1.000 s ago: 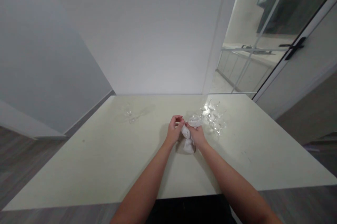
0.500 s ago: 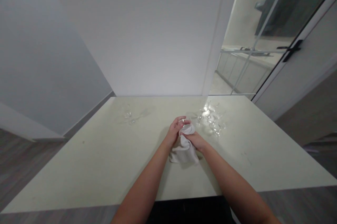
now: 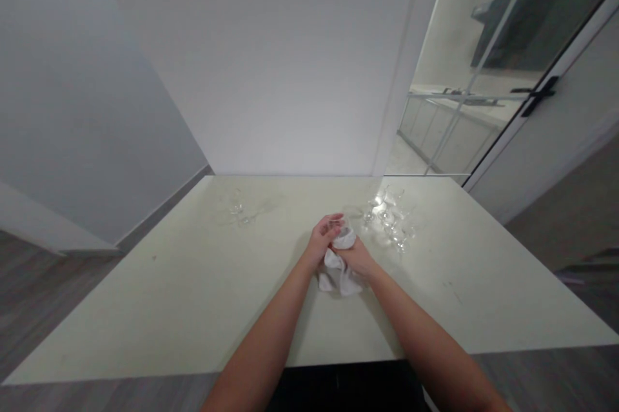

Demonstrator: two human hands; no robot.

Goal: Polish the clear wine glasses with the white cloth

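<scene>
At the middle of the table, my left hand (image 3: pixel 322 236) is closed around a clear glass (image 3: pixel 341 224), its fingers curled about the far side. A white cloth (image 3: pixel 334 275) is bunched in my right hand (image 3: pixel 356 257), which presses part of it against the glass. The loose end of the cloth hangs down below my hands toward the tabletop. Cloth and fingers hide most of the glass, so its full shape cannot be made out.
Several clear glasses (image 3: pixel 387 215) stand close together right of my hands on the pale table (image 3: pixel 169 309). More clear glassware (image 3: pixel 236 208) is at the far left. A white wall borders the table's far edge; a glazed door (image 3: pixel 464 96) with a black handle is at right.
The cloth has shifted and bunched up around the glass, and its hanging end has drawn in. My right hand has turned slightly; my left hand stays around the glass.
</scene>
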